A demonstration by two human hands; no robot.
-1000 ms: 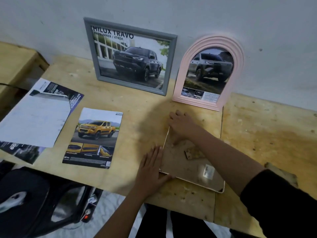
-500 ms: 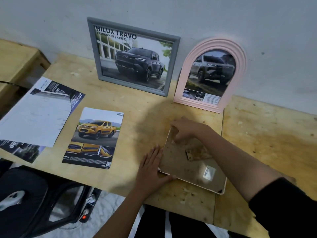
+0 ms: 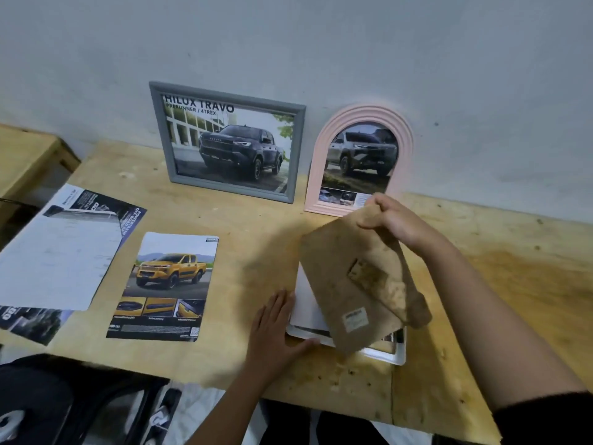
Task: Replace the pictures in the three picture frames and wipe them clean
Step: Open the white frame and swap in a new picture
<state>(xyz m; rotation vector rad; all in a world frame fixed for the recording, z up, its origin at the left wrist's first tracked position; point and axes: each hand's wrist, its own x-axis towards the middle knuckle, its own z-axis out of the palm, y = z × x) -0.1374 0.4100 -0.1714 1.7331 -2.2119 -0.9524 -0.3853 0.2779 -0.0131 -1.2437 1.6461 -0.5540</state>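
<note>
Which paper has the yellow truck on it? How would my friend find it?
Start at the wooden table. Left of the person's left hand a printed sheet lies flat. It alone shows a yellow pickup; the gray frame and pink arched frame hold dark trucks.

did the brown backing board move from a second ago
Yes. The right hand has lifted the brown backing board off the white frame, its far edge now raised toward the pink arched frame.

place: looks like your makeshift home workspace | cues: stained plywood counter [image 3: 192, 364] against bare painted wall [image 3: 321, 43] | truck brochures [image 3: 167, 284] spread beside you
</note>
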